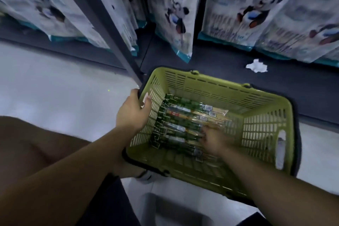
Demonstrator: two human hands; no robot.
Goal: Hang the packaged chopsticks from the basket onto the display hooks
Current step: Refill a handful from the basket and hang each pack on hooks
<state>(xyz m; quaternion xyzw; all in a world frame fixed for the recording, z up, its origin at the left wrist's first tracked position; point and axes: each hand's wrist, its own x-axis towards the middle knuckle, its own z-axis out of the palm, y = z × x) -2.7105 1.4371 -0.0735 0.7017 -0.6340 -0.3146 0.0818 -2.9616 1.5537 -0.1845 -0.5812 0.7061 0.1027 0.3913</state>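
Observation:
A green plastic basket [216, 88] sits on the floor, tilted toward me. Inside lie several packaged chopsticks [180, 123] with green card tops, stacked side by side. My left hand [133, 111] grips the basket's left rim, thumb inside and fingers over the black edge. My right hand [215, 139] is down in the basket, blurred, its fingers lying on the right ends of the packs; whether it holds one I cannot tell. No display hooks are in view.
White cartoon-printed packages [176, 16] hang in rows above a dark base shelf. A grey metal upright [102, 24] slants down to the basket's left corner. A crumpled white paper [256, 66] lies on the dark base. My knee [27, 143] is at the left.

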